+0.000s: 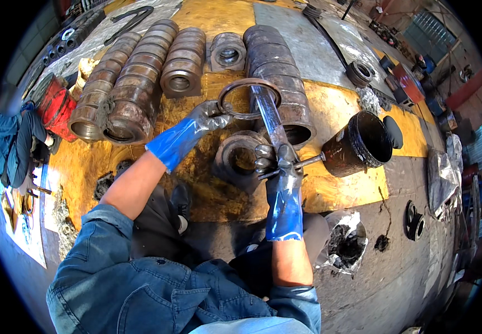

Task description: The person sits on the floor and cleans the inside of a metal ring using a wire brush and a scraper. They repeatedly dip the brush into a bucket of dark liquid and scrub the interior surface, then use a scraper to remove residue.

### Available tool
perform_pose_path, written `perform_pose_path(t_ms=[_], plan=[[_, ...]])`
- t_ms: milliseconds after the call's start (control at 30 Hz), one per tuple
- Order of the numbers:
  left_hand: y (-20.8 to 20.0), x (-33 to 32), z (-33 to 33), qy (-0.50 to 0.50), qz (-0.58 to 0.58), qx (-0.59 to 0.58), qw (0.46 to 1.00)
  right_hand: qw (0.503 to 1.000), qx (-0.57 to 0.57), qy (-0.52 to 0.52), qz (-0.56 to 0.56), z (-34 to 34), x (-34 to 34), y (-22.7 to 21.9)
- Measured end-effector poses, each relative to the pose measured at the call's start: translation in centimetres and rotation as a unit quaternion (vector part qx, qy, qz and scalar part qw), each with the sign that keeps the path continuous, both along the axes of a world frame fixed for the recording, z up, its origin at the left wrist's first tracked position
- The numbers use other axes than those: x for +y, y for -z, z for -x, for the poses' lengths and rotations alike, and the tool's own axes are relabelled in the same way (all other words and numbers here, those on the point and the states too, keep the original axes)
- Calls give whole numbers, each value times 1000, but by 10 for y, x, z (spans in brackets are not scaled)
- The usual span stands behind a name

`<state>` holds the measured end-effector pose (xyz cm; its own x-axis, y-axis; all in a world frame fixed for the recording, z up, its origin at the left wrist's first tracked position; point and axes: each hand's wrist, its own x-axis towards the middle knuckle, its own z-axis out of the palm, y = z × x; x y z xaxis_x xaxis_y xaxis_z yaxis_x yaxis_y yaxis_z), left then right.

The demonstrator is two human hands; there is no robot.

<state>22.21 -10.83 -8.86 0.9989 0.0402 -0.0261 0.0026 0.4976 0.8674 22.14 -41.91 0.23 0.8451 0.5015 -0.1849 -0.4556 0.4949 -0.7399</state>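
Above yellow sheeting point(352, 195), gripping a ring point(235, 85) with left hand point(206, 117), a flat bar point(269, 116) with right hand point(281, 168), seemingly leaving the ring unfinished.

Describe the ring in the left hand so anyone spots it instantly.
Find the yellow sheet under the rows of metal cylinders. Above it, the left hand grips a brown ring, thin-rimmed and wide open, unlike the thick-walled cylinders beyond.
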Motion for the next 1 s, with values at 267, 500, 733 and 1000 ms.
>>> perform_pose_path(t_ms=[267, 500, 733, 1000], plan=[[-86, -57, 28, -162, -599, -63, 782, 969, -202, -34, 139, 3, -6, 25], [-115, -69, 32, -143, -686, 77, 710, 835, -457, 19, 305, 6, -5, 40], [-92, -54, 41, -125, -700, 61, 700, 545, -668, 34, 506, -2, -20, 2], [-76, -40, 38, -177, -493, 80, 848, 691, -544, 157, 449, -12, -16, 47]])
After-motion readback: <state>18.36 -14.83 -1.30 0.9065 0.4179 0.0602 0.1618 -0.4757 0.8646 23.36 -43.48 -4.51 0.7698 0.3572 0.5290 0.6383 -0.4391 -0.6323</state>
